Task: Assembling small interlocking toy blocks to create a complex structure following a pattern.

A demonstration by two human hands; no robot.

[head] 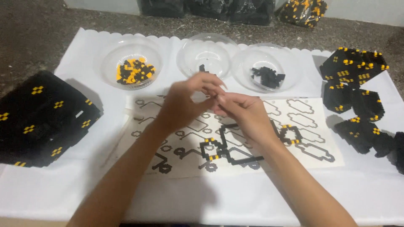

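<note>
Two hands, your left hand and right hand, meet fingertip-pinched over the pattern sheet, any piece between them too small to see; such beads seem light, slippery

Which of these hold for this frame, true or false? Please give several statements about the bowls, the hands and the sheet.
1. Three clear bowls stand in a row at the back of the white cloth. True.
2. The left bowl holds black and yellow pieces. True.
3. The middle bowl is the fullest. False: it holds only a few black pieces.
4. The left hand and right hand rest flat on the cloth. False: they meet, raised, over the pattern sheet.
5. A partly built black and yellow outline lies on the pattern sheet. True.
6. The right bowl holds only yellow pieces. False: they are black.
</note>
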